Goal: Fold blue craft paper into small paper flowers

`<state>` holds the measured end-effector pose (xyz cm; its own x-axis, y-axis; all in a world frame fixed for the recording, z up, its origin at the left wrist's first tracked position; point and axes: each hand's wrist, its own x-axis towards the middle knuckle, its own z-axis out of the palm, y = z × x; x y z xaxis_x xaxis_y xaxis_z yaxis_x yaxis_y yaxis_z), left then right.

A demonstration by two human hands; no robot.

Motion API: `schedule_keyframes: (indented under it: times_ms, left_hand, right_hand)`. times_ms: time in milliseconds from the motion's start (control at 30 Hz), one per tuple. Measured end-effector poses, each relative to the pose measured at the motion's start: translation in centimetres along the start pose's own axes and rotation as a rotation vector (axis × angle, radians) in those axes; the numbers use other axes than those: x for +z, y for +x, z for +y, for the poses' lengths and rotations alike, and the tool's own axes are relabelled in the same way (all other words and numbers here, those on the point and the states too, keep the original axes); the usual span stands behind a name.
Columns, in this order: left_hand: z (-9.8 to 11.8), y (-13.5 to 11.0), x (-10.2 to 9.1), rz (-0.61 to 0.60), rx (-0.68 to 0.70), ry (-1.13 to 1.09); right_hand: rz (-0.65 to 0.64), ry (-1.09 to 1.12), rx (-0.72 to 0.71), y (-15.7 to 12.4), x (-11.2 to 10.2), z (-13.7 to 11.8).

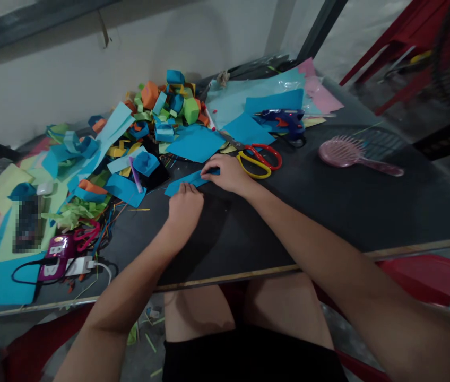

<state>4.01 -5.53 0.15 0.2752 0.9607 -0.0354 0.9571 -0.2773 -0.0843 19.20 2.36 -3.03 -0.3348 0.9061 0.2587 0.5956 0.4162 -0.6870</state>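
A narrow strip of blue paper lies on the dark table in front of me. My left hand rests on its near end, fingers curled down and pressing on the strip. My right hand presses its far end flat with bent fingers. Both hands touch the strip, which stays on the table.
Red-and-yellow scissors lie just right of my right hand. A blue glue gun, a pink hairbrush, blue paper sheets, a heap of folded coloured paper pieces and a purple device with cables surround the spot.
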Motion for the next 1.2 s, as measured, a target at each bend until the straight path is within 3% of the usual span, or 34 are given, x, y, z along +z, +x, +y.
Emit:
schedule_keyframes:
  times_ms: [100, 200, 467, 733, 1033, 1200]
  left_hand:
    - [2.6, -1.3, 0.7, 0.033, -0.123, 0.047]
    - [3.5, -1.8, 1.2, 0.028, -0.126, 0.036]
    - [3.3, -1.8, 0.7, 0.049, -0.016, 0.022]
    - [3.3, -1.6, 1.0, 0.053, -0.014, 0.014]
    - [3.4, -1.8, 0.4, 0.006, -0.11, -0.022]
    - [3.4, -1.9, -0.2, -0.053, -0.271, 0.02]
  right_hand:
    - [0.006, -0.003, 0.022, 0.0, 0.0, -0.2]
    - [0.004, 0.004, 0.035, 0.0, -0.1, -0.3]
    - [0.001, 0.024, 0.032, 0.2, -0.2, -0.4]
    - [0.016, -0.011, 0.045, 0.1, 0.3, 0.0]
    - [0.039, -0.073, 0.001, -0.1, 0.7, 0.7]
    - [0.024, -0.081, -0.007, -0.1, 0.7, 1.2]
